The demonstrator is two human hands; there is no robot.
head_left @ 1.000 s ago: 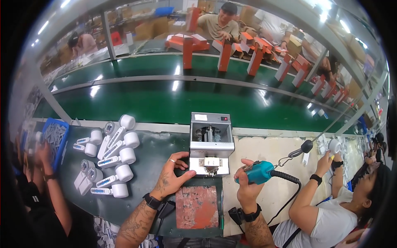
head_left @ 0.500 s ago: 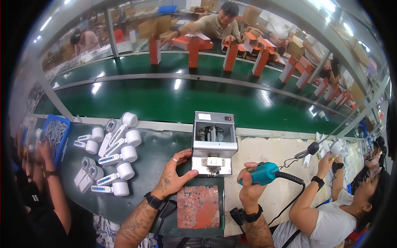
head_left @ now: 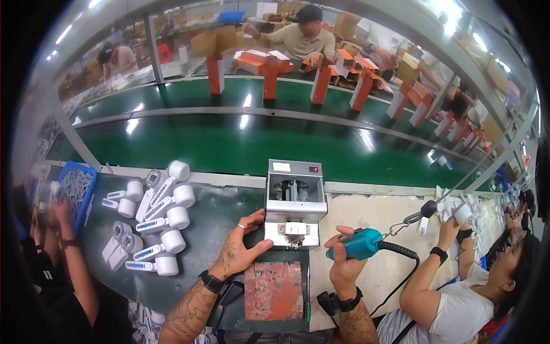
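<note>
My right hand (head_left: 345,265) grips a teal electric screwdriver (head_left: 358,243), which hangs by a metal hook and a cable and has a black coiled cord. My left hand (head_left: 238,247) lies at the front left corner of a grey screw feeder (head_left: 295,202), thumb and fingers apart, fingertips against its side. Small metal screws show inside the feeder's open top. A worn red square pad (head_left: 274,291) lies just in front of the feeder. The screwdriver's tip is hidden behind my right hand's fingers.
Several white round-headed handled devices (head_left: 172,218) lie on the left. A blue bin (head_left: 77,186) of small grey parts stands beyond them. A green conveyor (head_left: 189,143) runs behind, bearing orange-and-white boxes (head_left: 269,80). Co-workers sit left, right and across.
The view has shifted slightly, while my hands keep their places at the feeder and on the screwdriver. Across the conveyor, a person has drawn an arm back from the leftmost orange box.
</note>
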